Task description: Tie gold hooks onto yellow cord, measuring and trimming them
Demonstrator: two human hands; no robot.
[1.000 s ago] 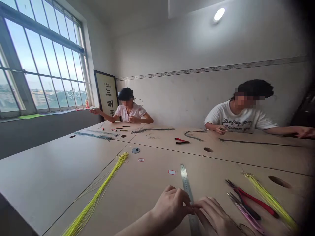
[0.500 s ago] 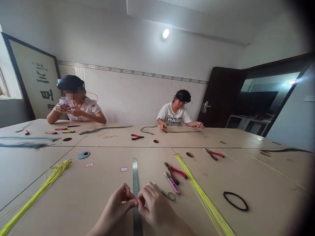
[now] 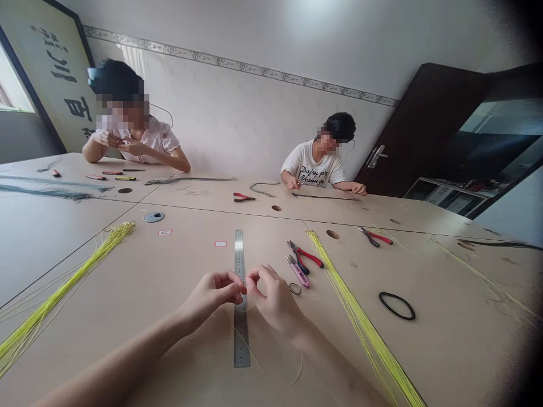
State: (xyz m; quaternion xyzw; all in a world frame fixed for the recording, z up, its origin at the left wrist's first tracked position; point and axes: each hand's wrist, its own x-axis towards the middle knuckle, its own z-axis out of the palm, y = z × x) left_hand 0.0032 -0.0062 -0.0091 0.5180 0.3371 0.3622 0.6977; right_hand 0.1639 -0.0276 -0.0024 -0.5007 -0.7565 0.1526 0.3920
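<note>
My left hand (image 3: pixel 218 289) and my right hand (image 3: pixel 270 297) meet over a steel ruler (image 3: pixel 241 346), fingertips pinched close together. Between them they hold a thin yellow cord (image 3: pixel 257 361), whose loose ends hang and curve below my hands. The exact spot they grip is mostly covered by the fingers. Just beyond my right hand shows the finger ring of a pair of scissors (image 3: pixel 295 289), the rest hidden. Pink thread snips (image 3: pixel 299 272) and red-and-black pliers (image 3: pixel 306 257) lie a little farther off.
Yellow cord bundles lie left (image 3: pixel 72 277) and right (image 3: pixel 356 305). A black loop (image 3: pixel 397 306) and second pliers (image 3: pixel 375 237) are at the right. Small labels (image 3: pixel 220 244) lie beyond the ruler. Across the table, two people (image 3: pixel 136 135) (image 3: pixel 318 158) work with their hands.
The view has tilted down, so the table and its things sit higher in the picture. My hands remain pinched together over the ruler; the cord's loose ends now show below them.
</note>
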